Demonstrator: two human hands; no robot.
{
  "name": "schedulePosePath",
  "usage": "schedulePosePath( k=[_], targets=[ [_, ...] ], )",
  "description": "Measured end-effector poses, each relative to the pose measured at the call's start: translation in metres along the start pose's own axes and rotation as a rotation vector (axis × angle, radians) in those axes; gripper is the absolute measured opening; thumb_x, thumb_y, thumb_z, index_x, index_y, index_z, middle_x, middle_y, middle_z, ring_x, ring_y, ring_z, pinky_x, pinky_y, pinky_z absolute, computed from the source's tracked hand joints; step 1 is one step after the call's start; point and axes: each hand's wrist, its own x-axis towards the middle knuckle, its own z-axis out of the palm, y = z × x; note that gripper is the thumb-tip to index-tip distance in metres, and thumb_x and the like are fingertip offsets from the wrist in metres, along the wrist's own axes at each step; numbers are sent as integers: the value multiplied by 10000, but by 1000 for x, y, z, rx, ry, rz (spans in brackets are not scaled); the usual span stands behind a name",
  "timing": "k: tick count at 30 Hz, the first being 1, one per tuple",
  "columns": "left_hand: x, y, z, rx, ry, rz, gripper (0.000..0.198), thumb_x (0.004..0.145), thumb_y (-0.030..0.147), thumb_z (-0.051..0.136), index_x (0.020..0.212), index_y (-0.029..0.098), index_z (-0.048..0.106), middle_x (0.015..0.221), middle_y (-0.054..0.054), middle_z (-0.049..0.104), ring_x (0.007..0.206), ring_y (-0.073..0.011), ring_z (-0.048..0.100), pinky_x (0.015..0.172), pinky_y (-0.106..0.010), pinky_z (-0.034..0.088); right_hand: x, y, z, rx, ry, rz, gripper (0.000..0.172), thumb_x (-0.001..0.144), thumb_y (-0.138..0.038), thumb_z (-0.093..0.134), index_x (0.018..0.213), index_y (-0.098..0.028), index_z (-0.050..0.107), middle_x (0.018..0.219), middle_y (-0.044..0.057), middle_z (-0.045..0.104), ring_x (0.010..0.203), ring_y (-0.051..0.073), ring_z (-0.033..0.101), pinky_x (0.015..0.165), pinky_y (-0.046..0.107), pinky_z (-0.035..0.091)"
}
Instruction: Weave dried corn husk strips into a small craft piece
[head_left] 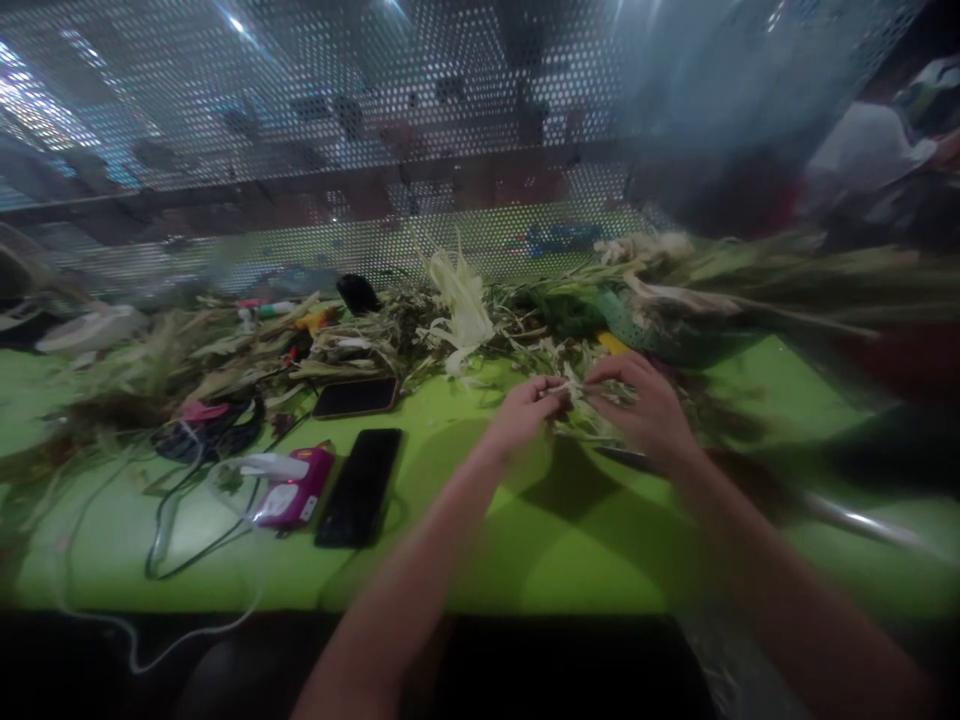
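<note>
Your left hand (529,405) and right hand (643,402) both pinch a thin, pale strip of dry plant fibre (574,388) between their fingertips, above the right half of the lime-green tabletop (555,580); blur hides the exact grip. Holding it from two sides probably gives you fine control over something so slight. The tangled heap of straw-coloured plant material (202,350) runs along the back, before the perforated metal screen (360,235), likely so you can reach it easily, while the flat black rectangular phone (360,487) and the magenta-and-white box (306,488) lie left of your left forearm, perhaps to keep them out of your way
</note>
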Motion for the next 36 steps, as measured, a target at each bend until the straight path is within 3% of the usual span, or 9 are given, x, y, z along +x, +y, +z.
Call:
schedulePosePath(
  k=[4,9,17,22,29,33,36],
  targets=[
    [1,0,0,50,-6,27,259,807,333,655,958,124,665,735,-15,604,621,-77,524,640,-222,426,-1,-2,1,-34,-39,-46,105,807,-303,702,903,-260,705,937,61,683,940,239,611,860,389,480],
    [3,-7,2,129,-10,69,230,802,269,629,980,128,667,770,-20,625,646,-85,538,650,-224,430,-3,-2,3,-90,-37,-53,100,862,-329,650,839,-249,707,848,58,677,853,229,610,792,369,474],
    [2,-7,6,310,-12,240,188,783,139,569,946,153,663,910,-34,675,857,-144,587,805,-256,448,-5,2,7,-120,-4,40,143,883,-323,598,794,-212,614,781,43,614,776,208,574,695,327,440],
    [-2,-1,8,383,21,218,172,822,288,616,911,151,668,884,-37,672,815,-151,574,768,-262,440,-5,0,7,-46,-57,135,145,860,-343,619,800,-210,626,785,38,629,751,193,569,682,313,439],
    [1,-5,9,224,50,145,128,813,256,605,861,153,663,780,-2,624,714,-109,509,696,-231,393,0,-3,2,196,-65,409,236,839,-435,625,859,-206,678,802,25,675,743,176,595,702,301,473],
    [2,-7,8,228,58,138,142,812,274,610,862,153,666,796,-7,631,736,-113,519,717,-235,398,2,-5,2,249,-182,444,309,763,-472,708,906,-198,725,843,42,717,752,191,621,686,307,484],
    [2,-8,7,299,42,151,135,818,252,595,865,148,666,830,-19,646,774,-125,541,758,-250,411,1,-5,3,213,-173,399,281,747,-429,729,915,-204,737,864,46,726,753,194,624,679,309,481]
  ],
)
